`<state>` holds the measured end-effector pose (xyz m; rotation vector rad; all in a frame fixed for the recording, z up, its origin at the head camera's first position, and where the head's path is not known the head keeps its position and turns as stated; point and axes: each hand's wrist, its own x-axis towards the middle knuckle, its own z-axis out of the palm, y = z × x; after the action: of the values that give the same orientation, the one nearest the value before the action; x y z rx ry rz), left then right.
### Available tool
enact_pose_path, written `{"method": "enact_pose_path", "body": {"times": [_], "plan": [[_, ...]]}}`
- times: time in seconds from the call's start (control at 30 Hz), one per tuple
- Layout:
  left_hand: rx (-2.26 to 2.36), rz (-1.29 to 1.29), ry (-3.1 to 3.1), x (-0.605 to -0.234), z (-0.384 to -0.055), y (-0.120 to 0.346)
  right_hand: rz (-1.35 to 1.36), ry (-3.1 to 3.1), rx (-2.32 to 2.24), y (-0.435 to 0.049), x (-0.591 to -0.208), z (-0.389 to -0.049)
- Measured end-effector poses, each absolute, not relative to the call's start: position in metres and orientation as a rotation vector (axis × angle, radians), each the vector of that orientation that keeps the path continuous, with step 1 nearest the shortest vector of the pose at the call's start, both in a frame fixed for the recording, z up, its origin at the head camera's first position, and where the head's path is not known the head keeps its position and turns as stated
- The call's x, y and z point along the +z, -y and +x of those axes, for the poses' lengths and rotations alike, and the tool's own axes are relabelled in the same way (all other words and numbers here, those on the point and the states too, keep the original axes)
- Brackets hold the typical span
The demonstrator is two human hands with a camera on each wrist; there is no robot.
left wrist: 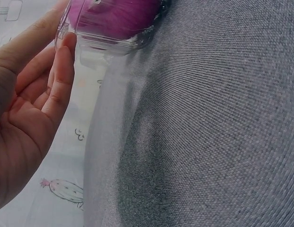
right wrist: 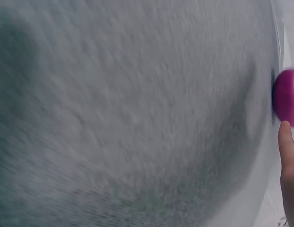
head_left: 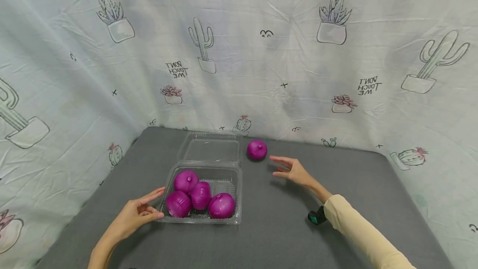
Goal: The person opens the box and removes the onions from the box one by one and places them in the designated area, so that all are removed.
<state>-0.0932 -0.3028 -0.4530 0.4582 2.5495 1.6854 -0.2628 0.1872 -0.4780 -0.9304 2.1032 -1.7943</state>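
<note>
Several purple-red onions (head_left: pixel 222 206) lie in the clear plastic clamshell box (head_left: pixel 239 215), whose lid (head_left: pixel 213 150) is folded back on the table. Against the box's left side, my left hand (head_left: pixel 134 215) rests with its thumb and fingers extended; its fingertips meet the clear rim in the left wrist view. One more onion (head_left: pixel 257 150) sits on the table, right of the lid. My right hand (head_left: pixel 293 171) hovers just to the right of that onion, fingers spread and nothing held. In the right wrist view, part of the onion (right wrist: pixel 286 94) shows beyond a finger.
A grey cloth-covered table (head_left: pixel 276 235) carries everything. White fabric with printed cacti (head_left: pixel 239 53) hangs behind it and at both sides. A dark strap with a small device (head_left: pixel 317 216) is on the right wrist.
</note>
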Motion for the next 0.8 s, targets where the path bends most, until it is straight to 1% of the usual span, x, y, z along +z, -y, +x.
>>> {"method": "enact_pose_path", "body": {"times": [0.17,0.5,0.8], "plan": [[1.700,0.480,-2.541,-0.452,-0.093,0.303,-0.972,-2.032,-1.801,-0.180,-0.472,-0.246],[1.696,0.437,-2.521,-0.452,-0.091,0.304,-1.122,-1.821,-1.709,-0.155,-0.457,-0.204],[1.718,0.441,-2.482,-0.451,-0.092,0.304,-1.103,-1.582,-1.730,-0.129,-0.442,-0.179]]}}
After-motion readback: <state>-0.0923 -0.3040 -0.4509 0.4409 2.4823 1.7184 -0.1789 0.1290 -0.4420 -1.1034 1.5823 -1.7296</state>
